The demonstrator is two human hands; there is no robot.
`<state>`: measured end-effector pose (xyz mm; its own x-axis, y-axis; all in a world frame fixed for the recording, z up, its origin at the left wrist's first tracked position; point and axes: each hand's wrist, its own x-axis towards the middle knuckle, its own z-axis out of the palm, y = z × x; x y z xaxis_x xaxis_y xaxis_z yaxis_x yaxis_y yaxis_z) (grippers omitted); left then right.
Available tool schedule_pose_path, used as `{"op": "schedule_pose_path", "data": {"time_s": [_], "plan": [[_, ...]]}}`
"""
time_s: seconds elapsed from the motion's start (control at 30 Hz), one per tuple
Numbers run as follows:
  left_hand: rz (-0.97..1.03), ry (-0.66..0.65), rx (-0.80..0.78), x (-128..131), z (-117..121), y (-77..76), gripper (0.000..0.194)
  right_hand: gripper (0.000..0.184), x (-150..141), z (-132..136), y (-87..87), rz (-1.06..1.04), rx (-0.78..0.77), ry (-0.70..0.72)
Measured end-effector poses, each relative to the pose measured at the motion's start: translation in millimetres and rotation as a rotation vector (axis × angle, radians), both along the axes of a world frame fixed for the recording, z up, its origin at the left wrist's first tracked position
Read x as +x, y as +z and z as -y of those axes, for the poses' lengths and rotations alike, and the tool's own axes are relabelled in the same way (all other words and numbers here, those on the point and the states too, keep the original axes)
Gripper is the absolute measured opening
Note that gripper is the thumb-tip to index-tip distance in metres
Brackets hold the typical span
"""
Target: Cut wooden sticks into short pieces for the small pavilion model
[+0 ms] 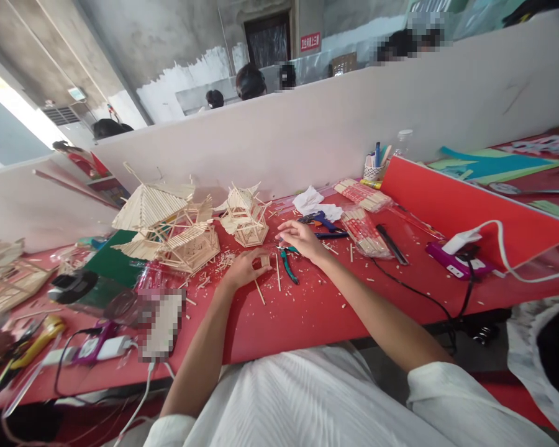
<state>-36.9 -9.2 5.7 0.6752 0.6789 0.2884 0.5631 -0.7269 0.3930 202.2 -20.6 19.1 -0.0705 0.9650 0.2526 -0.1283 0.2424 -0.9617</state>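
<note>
In left hand (243,269), small stick piece (264,261), pinched; right hand (305,241) loosely open, near green pliers (288,267).

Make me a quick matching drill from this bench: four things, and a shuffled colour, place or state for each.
1. left hand
2. pliers
3. power strip near the red board
4. pen cup

A. purple, white plug in it
B. beside the pale partition
C. pinching a small wooden piece
D. teal-handled

Pairs: 1-C, 2-D, 3-A, 4-B

Stick pavilions (149,208) left of pliers (289,268)
</note>
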Motion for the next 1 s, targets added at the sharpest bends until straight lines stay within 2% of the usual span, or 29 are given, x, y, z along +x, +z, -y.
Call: {"op": "schedule_pose_path", "data": {"time_s": [0.1, 0.23, 0.8, 0.9, 1.0], "plan": [[0.008, -0.082, 0.033, 6, 1, -7.3, 0.042, 0.025, -3, 3, 3.0, 0.009, 0.020, 0.007], [0.021, -0.085, 0.047, 7, 2, -9.9, 0.042, 0.023, -4, 5, 5.8, 0.017, 0.024, 0.020], [0.019, -0.125, -0.021, 3, -1, -4.7, 0.046, 0.027, 2, 1, 3.9, 0.001, 0.063, -0.011], [0.021, -0.062, 0.025, -3, 2, 4.5, 0.040, 0.027, 4, -1, 2.6, 0.013, 0.046, -0.013], [0.017, 0.137, 0.102, -19, 16, 16.0, 0.039, 0.025, 5, -1, 1.3, 0.032, 0.047, -0.011]]}}
